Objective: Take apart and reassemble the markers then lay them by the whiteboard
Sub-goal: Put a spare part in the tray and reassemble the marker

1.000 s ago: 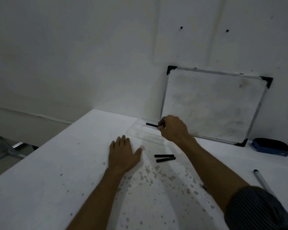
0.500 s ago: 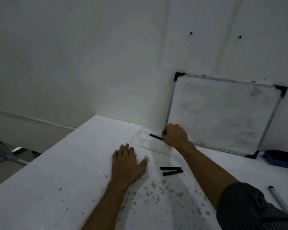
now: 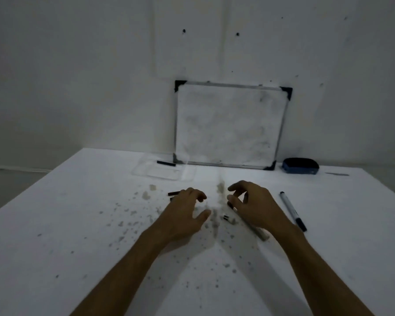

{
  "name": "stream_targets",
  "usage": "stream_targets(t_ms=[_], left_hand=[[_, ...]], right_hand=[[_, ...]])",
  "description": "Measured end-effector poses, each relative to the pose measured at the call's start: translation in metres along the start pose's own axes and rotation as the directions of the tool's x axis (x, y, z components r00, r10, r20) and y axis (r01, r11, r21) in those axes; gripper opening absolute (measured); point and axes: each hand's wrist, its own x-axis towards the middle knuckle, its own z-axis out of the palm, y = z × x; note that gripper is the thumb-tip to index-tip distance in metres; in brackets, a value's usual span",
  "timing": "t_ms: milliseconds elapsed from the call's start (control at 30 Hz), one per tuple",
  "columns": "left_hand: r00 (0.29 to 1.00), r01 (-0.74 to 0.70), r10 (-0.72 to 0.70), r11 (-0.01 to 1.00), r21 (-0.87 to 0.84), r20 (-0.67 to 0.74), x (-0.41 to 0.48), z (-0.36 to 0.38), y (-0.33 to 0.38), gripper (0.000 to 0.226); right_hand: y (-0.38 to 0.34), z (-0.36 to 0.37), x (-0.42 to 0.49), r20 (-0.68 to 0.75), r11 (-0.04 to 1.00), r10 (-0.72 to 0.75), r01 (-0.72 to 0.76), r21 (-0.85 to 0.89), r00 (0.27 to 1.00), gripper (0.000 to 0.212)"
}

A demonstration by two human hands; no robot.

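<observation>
A small whiteboard (image 3: 228, 124) leans on the wall at the back of the white table (image 3: 78, 201). One thin black marker part (image 3: 166, 163) lies at its lower left corner. My left hand (image 3: 184, 213) hovers with fingers spread over two short black parts (image 3: 173, 193), partly hiding them. My right hand (image 3: 253, 206) is open above a pale marker barrel (image 3: 259, 233) that sticks out under its wrist. A tiny black piece (image 3: 226, 217) lies between my hands. A whole white marker with a dark cap (image 3: 292, 210) lies to the right.
A clear plastic tray (image 3: 163, 171) sits in front of the whiteboard's left corner. A blue board eraser (image 3: 300, 166) rests at the back right. Grey flecks and stains cover the table's middle. The table's left edge drops off to the floor.
My right hand let go of the thin black part by the whiteboard and drew back to the middle. My left hand lifted off the table and moved right over the two black parts.
</observation>
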Motion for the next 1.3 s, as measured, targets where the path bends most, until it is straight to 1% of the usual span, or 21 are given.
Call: stream_targets(t_ms=[67, 133, 167, 267, 300, 367, 433, 500, 567, 633, 700, 767, 800, 867, 933, 1000, 1067, 1133, 1233, 1300], left_hand=[[0.999, 0.005, -0.002, 0.998, -0.055, 0.054, -0.006, 0.019, 0.011, 0.061], [0.998, -0.012, 0.014, 0.999, -0.033, 0.061, -0.011, 0.031, 0.016, 0.065], [0.998, -0.029, 0.029, 1.0, -0.01, 0.052, -0.013, 0.035, 0.017, 0.066], [0.999, -0.017, 0.018, 1.0, -0.021, 0.034, -0.016, 0.037, 0.016, 0.07], [0.999, -0.029, 0.029, 0.999, -0.02, 0.03, -0.018, 0.038, 0.016, 0.071], [0.997, -0.079, 0.079, 0.997, -0.003, 0.003, -0.021, 0.038, 0.018, 0.071], [0.988, -0.136, 0.136, 0.991, 0.007, -0.076, -0.022, 0.037, 0.02, 0.071], [0.971, -0.18, 0.179, 0.984, 0.008, -0.157, -0.02, 0.035, 0.022, 0.071], [0.956, -0.239, 0.233, 0.971, -0.012, -0.18, -0.018, 0.033, 0.023, 0.072], [0.929, -0.319, 0.31, 0.948, -0.01, -0.202, -0.017, 0.032, 0.025, 0.071], [0.886, -0.391, 0.394, 0.918, 0.06, -0.247, -0.015, 0.03, 0.024, 0.065], [0.84, -0.441, 0.462, 0.887, 0.139, -0.285, -0.013, 0.029, 0.019, 0.048], [0.83, -0.442, 0.469, 0.883, 0.157, -0.3, -0.013, 0.029, 0.017, 0.04], [0.837, -0.409, 0.437, 0.9, 0.153, -0.329, -0.015, 0.029, 0.015, 0.032], [0.85, -0.376, 0.398, 0.917, 0.134, -0.346, -0.017, 0.029, 0.014, 0.033], [0.861, -0.366, 0.385, 0.923, 0.12, -0.331, -0.018, 0.027, 0.014, 0.035], [0.87, -0.374, 0.396, 0.918, 0.13, -0.293, -0.019, 0.023, 0.018, 0.046], [0.86, -0.403, 0.43, 0.903, 0.15, -0.275, -0.02, 0.023, 0.025, 0.055], [0.821, -0.459, 0.491, 0.871, 0.174, -0.292, -0.019, 0.02, 0.029, 0.047], [0.819, -0.469, 0.495, 0.869, 0.158, -0.291, -0.018, 0.013, 0.023, 0.039]], right_hand=[[0.015, 0.002, -0.023, -0.074, 0.998, 0.05, -0.052, -0.02, 0.996, 0.035], [0.024, 0.009, -0.044, -0.17, 0.99, 0.122, -0.133, -0.052, 0.978, 0.043], [0.029, 0.011, -0.053, -0.18, 0.983, 0.159, -0.173, -0.066, 0.971, 0.047], [0.042, 0.013, -0.066, -0.077, 0.96, 0.251, -0.258, -0.105, 0.965, 0.058], [0.044, 0.013, -0.067, -0.058, 0.954, 0.258, -0.264, -0.141, 0.964, 0.055], [0.044, 0.015, -0.065, -0.082, 0.952, 0.241, -0.252, -0.174, 0.967, 0.041], [0.041, 0.017, -0.062, -0.128, 0.966, 0.224, -0.238, -0.102, 0.966, 0.03], [0.038, 0.018, -0.059, -0.158, 0.979, 0.203, -0.202, 0.024, 0.966, 0.028], [0.034, 0.017, -0.058, -0.143, 0.981, 0.158, -0.139, 0.135, 0.977, 0.029], [0.03, 0.015, -0.058, -0.099, 0.978, 0.083, -0.062, 0.2, 0.992, 0.03], [0.026, 0.014, -0.059, -0.062, 0.974, 0.008, 0.006, 0.225, 0.998, 0.031], [0.021, 0.014, -0.06, -0.048, 0.963, -0.035, 0.046, 0.265, 0.998, 0.031], [0.019, 0.015, -0.061, -0.056, 0.955, -0.038, 0.053, 0.292, 0.998, 0.03], [0.015, 0.017, -0.062, -0.095, 0.934, -0.001, 0.034, 0.356, 0.996, 0.025], [0.012, 0.018, -0.062, -0.13, 0.883, 0.081, -0.011, 0.469, 0.988, 0.024], [0.012, 0.018, -0.062, -0.151, 0.835, 0.136, -0.031, 0.55, 0.979, 0.022], [0.011, 0.018, -0.063, -0.157, 0.823, 0.135, -0.022, 0.568, 0.978, 0.022], [0.009, 0.02, -0.063, -0.147, 0.818, 0.111, -0.007, 0.575, 0.983, 0.023], [0.004, 0.025, -0.064, -0.134, 0.792, 0.08, 0.019, 0.61, 0.988, 0.021], [0.002, 0.027, -0.064, -0.151, 0.793, 0.072, 0.035, 0.608, 0.986, 0.022]])
